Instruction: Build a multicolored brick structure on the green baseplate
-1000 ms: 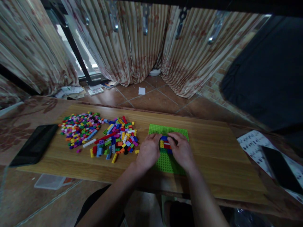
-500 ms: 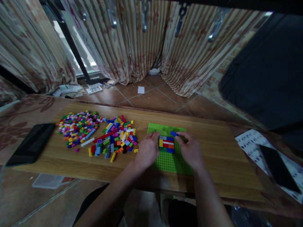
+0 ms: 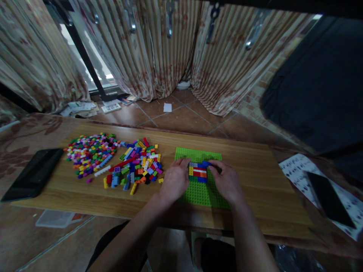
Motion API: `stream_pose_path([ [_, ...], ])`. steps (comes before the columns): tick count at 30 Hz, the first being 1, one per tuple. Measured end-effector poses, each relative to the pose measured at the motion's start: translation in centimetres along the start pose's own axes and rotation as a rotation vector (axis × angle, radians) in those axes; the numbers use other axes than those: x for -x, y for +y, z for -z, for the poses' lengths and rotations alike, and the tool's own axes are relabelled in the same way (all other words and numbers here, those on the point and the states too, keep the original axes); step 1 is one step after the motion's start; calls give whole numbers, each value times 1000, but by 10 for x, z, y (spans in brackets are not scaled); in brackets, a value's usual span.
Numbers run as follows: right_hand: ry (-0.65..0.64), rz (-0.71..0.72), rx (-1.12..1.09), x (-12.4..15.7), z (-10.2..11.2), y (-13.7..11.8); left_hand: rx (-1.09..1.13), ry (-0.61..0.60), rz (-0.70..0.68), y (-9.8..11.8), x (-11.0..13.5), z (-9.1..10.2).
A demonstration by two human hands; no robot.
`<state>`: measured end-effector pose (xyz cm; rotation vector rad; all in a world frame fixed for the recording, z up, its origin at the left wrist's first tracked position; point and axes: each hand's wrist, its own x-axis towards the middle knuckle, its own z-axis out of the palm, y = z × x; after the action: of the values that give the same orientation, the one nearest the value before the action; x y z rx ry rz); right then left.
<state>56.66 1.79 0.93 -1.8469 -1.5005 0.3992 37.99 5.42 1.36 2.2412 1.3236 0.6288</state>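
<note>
A green baseplate (image 3: pixel 198 192) lies on the wooden board in front of me. On it stands a small block of bricks (image 3: pixel 197 172) in blue, yellow, red, white, orange and grey. My left hand (image 3: pixel 176 180) rests on the plate's left edge, fingers curled against the block's left side. My right hand (image 3: pixel 226 181) sits to the right of the block, its fingertips pinching a small blue brick (image 3: pixel 206 164) at the block's far right corner.
Two heaps of loose coloured bricks (image 3: pixel 136 164) and smaller pieces (image 3: pixel 87 151) lie to the left. A dark tablet (image 3: pixel 32 177) lies at the far left. A phone (image 3: pixel 327 198) on a printed sheet sits at the right. Curtains hang beyond the table.
My right hand lifted off the block holding a blue brick, then brought it down onto the block's far right corner. The left hand stayed at the block's left side.
</note>
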Motion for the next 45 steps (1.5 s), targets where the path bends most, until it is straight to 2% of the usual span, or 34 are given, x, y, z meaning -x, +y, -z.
stream_pose_path([
  [7,-9,-29,31,0,3,-6,1,4,-9,1,0,0],
  [13,-20,-121,73,3,9,-13,0,1,-14,1,0,1],
  [16,-59,-133,67,7,9,-18,1,-9,-13,2,1,1],
  [19,-114,-95,-1,9,8,-19,3,-7,-11,2,1,1],
  [21,-105,-56,-33,8,7,-17,0,-1,-10,1,1,0],
  [24,-67,58,-18,6,6,-11,3,6,-17,1,1,0],
  [27,-115,160,22,3,4,-5,4,4,-29,0,0,0],
  [29,-141,170,35,3,1,-3,4,7,-32,1,0,1],
  [33,-113,152,19,2,-2,-2,11,4,-31,1,0,2],
  [38,-108,195,-26,-1,-10,-12,55,0,-7,-1,-1,5],
  [45,-168,219,48,-7,-23,-22,99,-1,31,-1,-1,10],
])
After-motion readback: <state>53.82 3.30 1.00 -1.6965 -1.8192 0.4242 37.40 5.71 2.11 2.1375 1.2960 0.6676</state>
